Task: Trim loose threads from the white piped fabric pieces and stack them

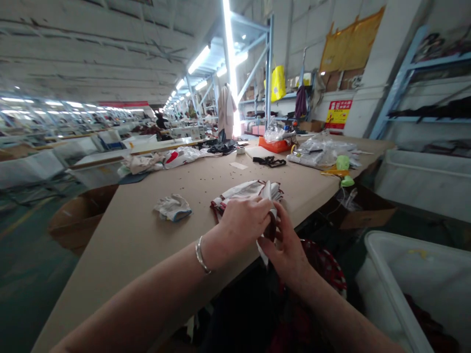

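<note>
Together, the left hand (243, 219) and right hand (286, 250) pinch white cloth (267, 190) between them.

Head view, one item: I look out from the wearer's head, above the near edge of the worktop (125, 240), facing forward and down. Range: close on the left hand (237, 223) and right hand (285, 245) — both just below mid-picture, forearms (147, 301) entering from the bottom edge. Field: wide, reaching the ceiling (91, 61) at top left, far down the hall, and wall shelving (430, 63) at right.
</note>
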A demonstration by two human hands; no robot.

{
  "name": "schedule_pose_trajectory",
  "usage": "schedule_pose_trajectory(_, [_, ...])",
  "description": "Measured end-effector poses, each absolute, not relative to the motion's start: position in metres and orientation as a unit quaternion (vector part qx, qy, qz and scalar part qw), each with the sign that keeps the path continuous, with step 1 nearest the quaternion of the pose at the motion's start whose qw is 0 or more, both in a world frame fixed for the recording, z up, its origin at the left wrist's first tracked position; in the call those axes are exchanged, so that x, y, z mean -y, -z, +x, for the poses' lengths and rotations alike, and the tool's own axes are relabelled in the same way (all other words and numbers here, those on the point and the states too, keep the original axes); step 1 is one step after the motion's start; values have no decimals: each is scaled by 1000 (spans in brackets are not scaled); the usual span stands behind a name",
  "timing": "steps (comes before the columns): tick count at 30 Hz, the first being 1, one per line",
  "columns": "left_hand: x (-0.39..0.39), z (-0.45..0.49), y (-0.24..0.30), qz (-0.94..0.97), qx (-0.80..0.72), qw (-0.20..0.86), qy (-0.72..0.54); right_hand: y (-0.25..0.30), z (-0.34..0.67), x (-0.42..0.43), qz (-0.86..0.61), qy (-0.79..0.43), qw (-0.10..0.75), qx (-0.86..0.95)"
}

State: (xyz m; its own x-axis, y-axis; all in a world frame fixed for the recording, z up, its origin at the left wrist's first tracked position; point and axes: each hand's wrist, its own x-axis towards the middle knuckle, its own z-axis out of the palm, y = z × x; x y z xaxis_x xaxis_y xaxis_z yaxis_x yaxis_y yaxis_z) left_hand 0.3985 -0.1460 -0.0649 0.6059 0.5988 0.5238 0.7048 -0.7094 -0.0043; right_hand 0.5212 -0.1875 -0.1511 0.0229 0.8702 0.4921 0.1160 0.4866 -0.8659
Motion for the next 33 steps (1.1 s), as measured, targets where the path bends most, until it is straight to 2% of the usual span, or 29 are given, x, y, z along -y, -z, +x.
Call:
schedule_pose_trajectory(3, [160,395,69,-904,327,139,240,158,534,197,-404,-270,580,654])
schedule_pose_trajectory(6, [175,390,70,-909,275,178,257,170,555,204,-444,-282,524,670])
schedule_pose_trajectory(9, [195,388,75,-895,257,208,299,183,572,211,-477,-389,481,624])
schedule_pose_trajectory(12, [210,388,94,-881,287,172,334,188,582,220,-451,-534,553,454])
schedule_pose_trajectory(14, [215,389,114,-874,320,104,350,188,586,228,-430,-514,648,362])
schedule_pose_trajectory(16, [218,392,134,-857,361,-29,367,192,591,238,-461,-396,685,402])
schedule_pose_trajectory(17, [219,393,141,-832,385,-122,381,195,592,244,-484,-338,661,463])
schedule_pose_trajectory(19, [222,396,149,-733,427,-325,419,208,594,254,-518,-268,547,600])
schedule_pose_trajectory(21, [227,398,152,-588,444,-502,453,225,591,262,-525,-267,434,682])
schedule_pose_trajectory(23, [231,399,154,-453,438,-624,462,239,586,266,-527,-312,396,685])
schedule_pose_trajectory(24, [233,400,157,-402,434,-661,463,243,583,267,-524,-345,412,661])
schedule_pose_trajectory(26, [236,400,166,-355,438,-688,456,243,577,267,-494,-452,499,550])
schedule_pose_trajectory(29, [245,399,183,-456,461,-655,388,232,567,265,-376,-634,615,280])
schedule_pose_trajectory(31, [252,399,187,-535,443,-658,292,225,561,267,-320,-709,605,171])
schedule_pose_trajectory(33, [255,400,184,-525,406,-711,231,224,558,273,-318,-758,539,185])
